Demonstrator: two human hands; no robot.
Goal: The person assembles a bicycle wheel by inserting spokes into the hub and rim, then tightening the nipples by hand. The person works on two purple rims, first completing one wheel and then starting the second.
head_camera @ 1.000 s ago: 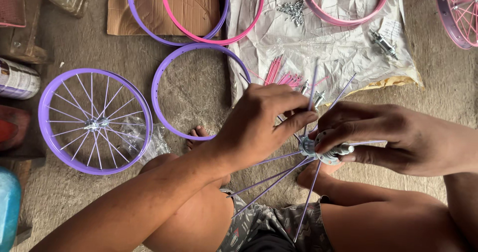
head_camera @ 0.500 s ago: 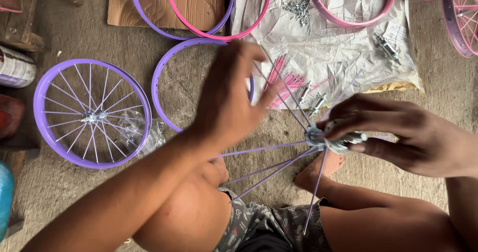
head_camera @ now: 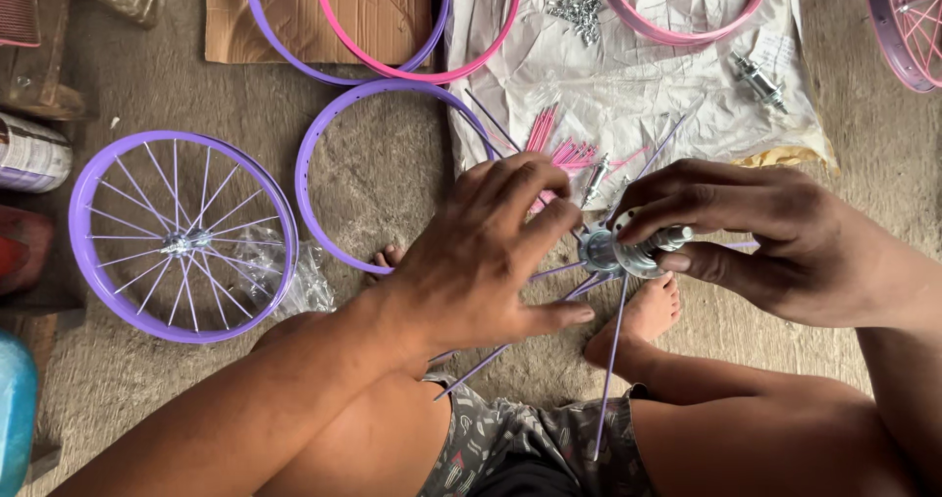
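My right hand [head_camera: 746, 232] grips a small metal wheel hub [head_camera: 628, 250] with several purple spokes [head_camera: 610, 360] sticking out of it, held above my bare foot [head_camera: 638, 315]. My left hand [head_camera: 491, 252] hovers just left of the hub, fingers curled around the spokes near the flange. Whether it pinches one spoke is hidden by the fingers. An empty purple rim [head_camera: 324, 134] lies on the ground behind the left hand. Loose pink spokes [head_camera: 559, 149] lie on the white sheet [head_camera: 667, 85].
A finished purple spoked wheel [head_camera: 182, 237] lies at left. Purple and pink rims [head_camera: 392, 60] rest on cardboard [head_camera: 235, 26] at the top. A pile of spoke nipples [head_camera: 579, 11], a spare hub [head_camera: 756, 75], another pink rim [head_camera: 687, 26] and a pink wheel [head_camera: 908, 26] lie beyond.
My left hand went up and left away from the hub, then came back down onto the spokes beside it. The right hand kept hold of the hub.
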